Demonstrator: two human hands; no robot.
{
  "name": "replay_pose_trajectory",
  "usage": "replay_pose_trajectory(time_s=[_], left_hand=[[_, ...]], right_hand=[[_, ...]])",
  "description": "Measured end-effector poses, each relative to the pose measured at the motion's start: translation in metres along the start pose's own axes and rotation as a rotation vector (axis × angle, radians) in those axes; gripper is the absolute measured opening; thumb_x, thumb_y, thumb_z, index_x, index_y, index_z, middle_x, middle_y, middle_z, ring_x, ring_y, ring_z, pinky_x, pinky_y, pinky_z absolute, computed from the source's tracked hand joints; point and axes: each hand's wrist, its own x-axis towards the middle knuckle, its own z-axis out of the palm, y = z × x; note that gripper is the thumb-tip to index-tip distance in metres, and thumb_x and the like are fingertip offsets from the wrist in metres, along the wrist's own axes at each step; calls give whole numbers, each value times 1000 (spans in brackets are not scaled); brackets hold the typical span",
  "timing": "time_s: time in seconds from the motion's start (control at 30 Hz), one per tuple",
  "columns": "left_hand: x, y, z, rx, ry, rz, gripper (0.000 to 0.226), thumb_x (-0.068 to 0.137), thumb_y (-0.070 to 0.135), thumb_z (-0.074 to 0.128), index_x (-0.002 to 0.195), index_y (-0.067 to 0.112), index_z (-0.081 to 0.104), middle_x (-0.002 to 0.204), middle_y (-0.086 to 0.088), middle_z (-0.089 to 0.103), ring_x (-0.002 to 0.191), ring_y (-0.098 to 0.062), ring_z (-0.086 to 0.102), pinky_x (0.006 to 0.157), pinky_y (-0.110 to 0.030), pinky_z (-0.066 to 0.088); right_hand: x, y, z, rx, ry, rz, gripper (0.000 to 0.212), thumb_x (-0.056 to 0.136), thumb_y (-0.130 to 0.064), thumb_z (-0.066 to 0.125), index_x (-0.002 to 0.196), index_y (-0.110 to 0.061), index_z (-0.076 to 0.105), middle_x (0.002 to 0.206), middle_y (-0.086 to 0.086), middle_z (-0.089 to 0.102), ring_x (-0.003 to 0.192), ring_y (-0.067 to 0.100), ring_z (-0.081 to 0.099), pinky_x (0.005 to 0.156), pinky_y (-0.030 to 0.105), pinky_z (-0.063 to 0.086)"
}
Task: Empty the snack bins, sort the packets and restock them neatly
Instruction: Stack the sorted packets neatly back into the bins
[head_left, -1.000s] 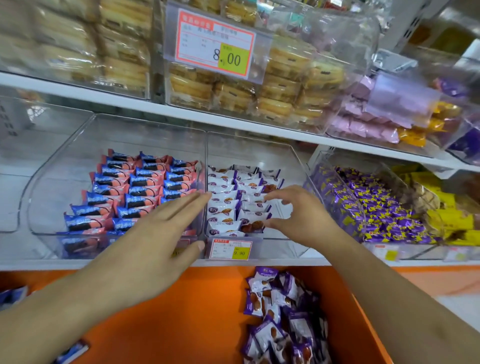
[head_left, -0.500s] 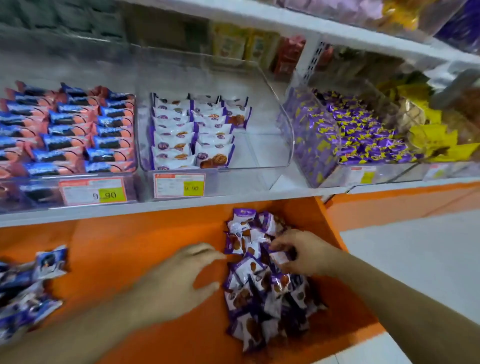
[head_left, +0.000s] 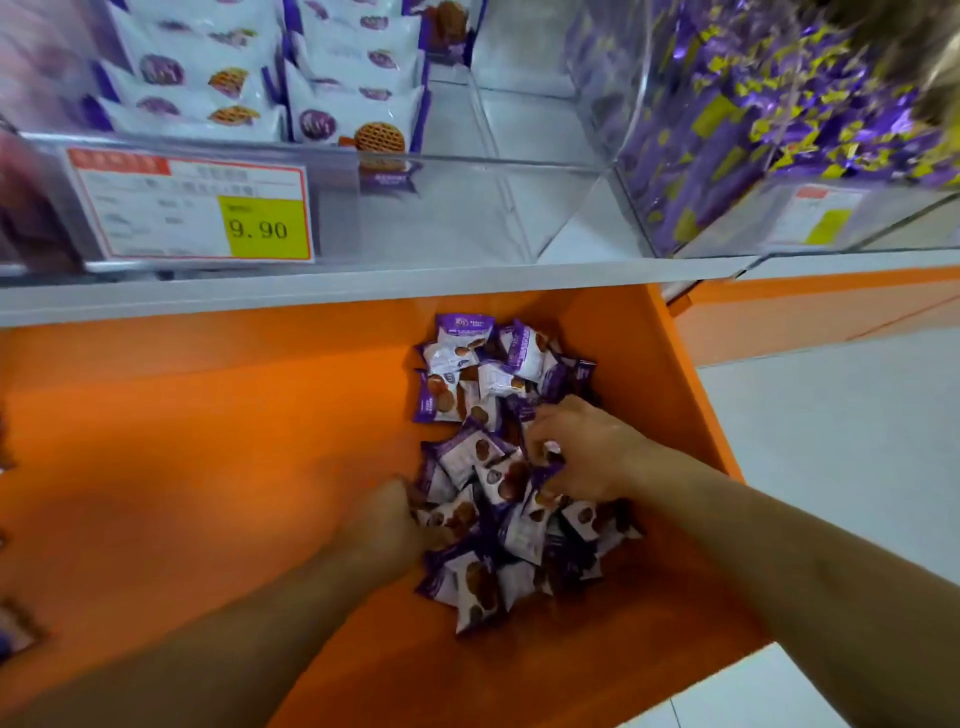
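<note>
A loose pile of purple-and-white snack packets lies on the orange ledge under the shelf. My right hand is down in the middle of the pile, fingers curled round packets. My left hand is at the pile's left edge, blurred, its fingers curled in among the packets. Above, a clear bin holds neat rows of the same white packets on its left side; its right side is bare.
A price tag reading 9.90 is fixed to the bin's front. A second clear bin with purple-and-yellow wrapped sweets stands to the right. A white shelf edge overhangs the ledge. White floor lies right of the ledge.
Both hands left the bin on the shelf and came down onto the pile on the orange ledge. They now dig deeper into the packets, and the view has tilted down and closer.
</note>
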Motion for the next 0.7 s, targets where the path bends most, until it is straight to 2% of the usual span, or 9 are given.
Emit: replay_pose_trajectory(time_s=[0.07,0.17,0.27,0.33,0.43,0.5,0.53,0.6,0.7], left_hand=[[-6,-3,-6,19,-13,-12,41,84,39,85,113,23,60,100,8,62,83,-9,63,62,-28,51],[-19,0,-31,8,0,32,41,85,44,82,117,23,67,108,5,66,89,-7,61,74,-30,54],[-49,14,-71,-31,75,142,40,70,57,89,96,32,72,92,8,70,90,-17,66,92,-42,54],[-65,9,-101,-101,162,181,44,53,73,85,85,47,68,85,10,72,89,-18,72,89,-45,58],[-114,3,-136,-143,223,218,25,61,59,85,76,59,65,76,11,73,76,-14,72,81,-43,61],[-162,29,-151,-153,268,311,24,59,66,78,80,63,66,86,13,76,83,-21,74,80,-48,62],[-184,39,-155,-128,275,389,27,65,63,79,90,63,68,99,16,76,90,-25,75,80,-49,62],[-219,50,-174,-215,313,466,32,88,30,82,115,42,71,107,16,77,95,-29,75,78,-50,63],[-261,52,-216,-416,247,532,36,93,-2,71,122,20,69,104,-5,80,94,-26,76,80,-36,64]], right_hand=[[-3,-1,-7,138,35,32,35,76,-38,91,88,-37,58,101,-15,58,99,15,57,83,38,57],[-19,-20,-32,394,99,67,34,81,-35,90,104,-40,66,101,-13,67,92,11,67,79,32,60],[-45,-50,-66,618,117,-35,35,87,-35,85,116,-46,70,110,-5,74,103,24,73,92,43,62],[-65,-75,-90,729,139,-122,29,92,-27,82,118,-36,73,118,-1,75,106,28,74,89,42,64],[-97,-109,-126,991,159,-242,23,93,-8,77,114,-5,69,109,15,74,92,32,76,78,41,65],[-120,-132,-148,1123,187,-319,22,91,-4,77,108,1,64,104,24,72,92,38,74,78,43,64],[-130,-144,-157,1174,210,-346,22,90,-5,78,106,1,64,104,26,73,92,41,72,75,41,63],[-148,-167,-172,1218,277,-375,28,89,-11,82,107,2,64,104,29,73,84,39,68,65,37,58],[-166,-206,-182,1155,444,-372,27,90,-14,82,106,-2,63,88,15,74,71,24,64,60,36,48]])
